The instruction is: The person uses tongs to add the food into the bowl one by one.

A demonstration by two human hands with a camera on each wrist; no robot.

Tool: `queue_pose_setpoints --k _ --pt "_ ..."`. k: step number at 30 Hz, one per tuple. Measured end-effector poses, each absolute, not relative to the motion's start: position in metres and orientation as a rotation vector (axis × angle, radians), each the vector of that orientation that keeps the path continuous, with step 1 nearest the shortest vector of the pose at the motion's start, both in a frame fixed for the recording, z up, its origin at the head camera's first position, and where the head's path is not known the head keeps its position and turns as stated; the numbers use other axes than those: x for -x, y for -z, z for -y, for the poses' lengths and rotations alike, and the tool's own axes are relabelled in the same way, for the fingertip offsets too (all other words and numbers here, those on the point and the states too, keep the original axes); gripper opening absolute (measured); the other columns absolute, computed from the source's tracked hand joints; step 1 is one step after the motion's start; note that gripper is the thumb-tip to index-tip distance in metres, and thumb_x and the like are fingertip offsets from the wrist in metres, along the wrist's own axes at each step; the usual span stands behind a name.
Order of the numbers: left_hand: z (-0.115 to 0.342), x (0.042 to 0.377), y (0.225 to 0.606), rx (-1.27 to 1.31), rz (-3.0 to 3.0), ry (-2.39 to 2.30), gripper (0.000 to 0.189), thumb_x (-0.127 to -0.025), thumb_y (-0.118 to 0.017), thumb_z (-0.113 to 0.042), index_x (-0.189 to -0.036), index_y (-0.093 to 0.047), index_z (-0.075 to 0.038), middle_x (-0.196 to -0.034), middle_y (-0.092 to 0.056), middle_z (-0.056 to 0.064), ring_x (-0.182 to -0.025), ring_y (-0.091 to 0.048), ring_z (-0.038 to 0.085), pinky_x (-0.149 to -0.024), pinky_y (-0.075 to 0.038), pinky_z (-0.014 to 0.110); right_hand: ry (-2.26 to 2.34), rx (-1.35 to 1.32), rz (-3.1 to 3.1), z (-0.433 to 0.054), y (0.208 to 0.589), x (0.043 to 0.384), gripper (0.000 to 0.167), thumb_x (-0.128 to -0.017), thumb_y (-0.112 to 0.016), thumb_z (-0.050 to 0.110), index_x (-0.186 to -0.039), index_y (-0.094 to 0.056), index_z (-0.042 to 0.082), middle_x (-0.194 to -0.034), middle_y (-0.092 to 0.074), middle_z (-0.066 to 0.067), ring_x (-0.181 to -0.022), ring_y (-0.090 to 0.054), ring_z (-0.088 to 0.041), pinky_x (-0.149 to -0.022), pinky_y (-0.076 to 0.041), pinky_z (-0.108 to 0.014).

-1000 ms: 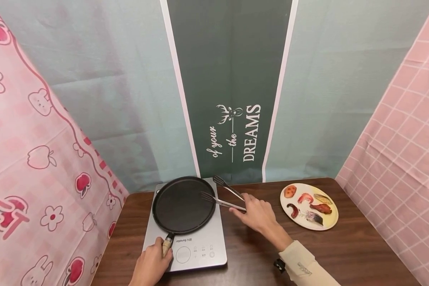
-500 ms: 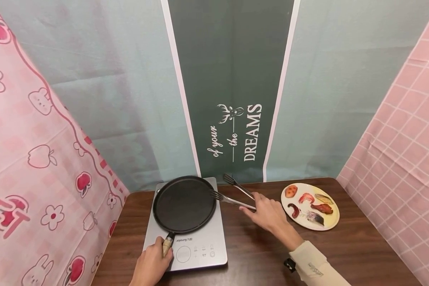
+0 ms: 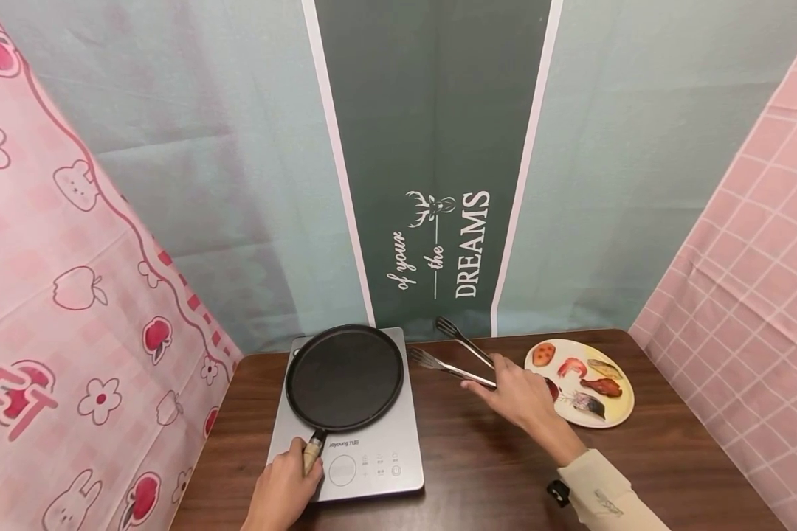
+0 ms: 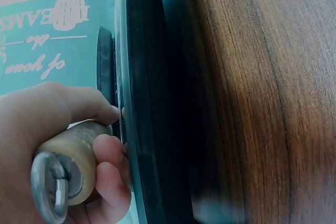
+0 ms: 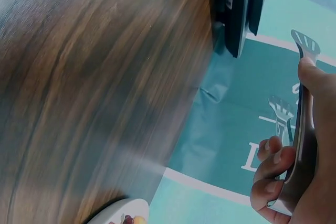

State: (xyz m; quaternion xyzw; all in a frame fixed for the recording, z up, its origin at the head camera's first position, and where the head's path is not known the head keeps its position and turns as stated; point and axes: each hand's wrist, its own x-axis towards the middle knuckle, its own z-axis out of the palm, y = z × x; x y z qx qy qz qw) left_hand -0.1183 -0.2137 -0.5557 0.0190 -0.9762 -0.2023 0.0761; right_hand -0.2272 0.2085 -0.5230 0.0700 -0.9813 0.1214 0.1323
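My left hand [image 3: 282, 487] grips the wooden handle [image 3: 312, 451] of a round black frying pan [image 3: 345, 377], which sits on a silver induction cooktop [image 3: 378, 483]. In the left wrist view, fingers curl around the handle [image 4: 76, 145] behind its metal hanging ring [image 4: 44, 187]. To the right of the pan, my right hand [image 3: 521, 398] holds metal tongs [image 3: 454, 371]; their slotted ends stand spread apart with nothing between them. Thumb and fingers wrap the tongs [image 5: 304, 140] in the right wrist view. An oval plate [image 3: 619, 405] bearing several food-like pieces lies beyond that hand, which partly covers a dark red piece.
Everything rests on a dark wooden table [image 3: 478, 457]. A green and pale blue cloth [image 3: 432, 110] hangs along the back edge. Pink patterned cloth [image 3: 93, 310] borders the left side, pink checked cloth [image 3: 737, 295] the right.
My right hand has carried the tongs rightward, from over the pan's right side to past the cooktop, closer to the plate. The left hand and pan stay put.
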Motion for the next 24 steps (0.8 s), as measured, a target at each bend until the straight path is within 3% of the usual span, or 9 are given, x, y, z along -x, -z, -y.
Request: queue_pose_setpoints --k 24 --pt "0.209 0.117 0.543 -0.100 2.988 0.635 0.028 -0.086 -0.079 -0.023 -0.099 -0.061 -0.006 -0.071 -0.066 0.005 -0.062 -0.061 0.024 -0.058 -0.048 0.049 -0.368 -0.089 2.890 -0.256 0.525 0.224 0.090 -0.085 -0.064 0.082 -0.126 -0.063 0.002 -0.096 -0.074 -0.019 -0.066 -0.066 -0.032 -0.052 -0.047 -0.047"
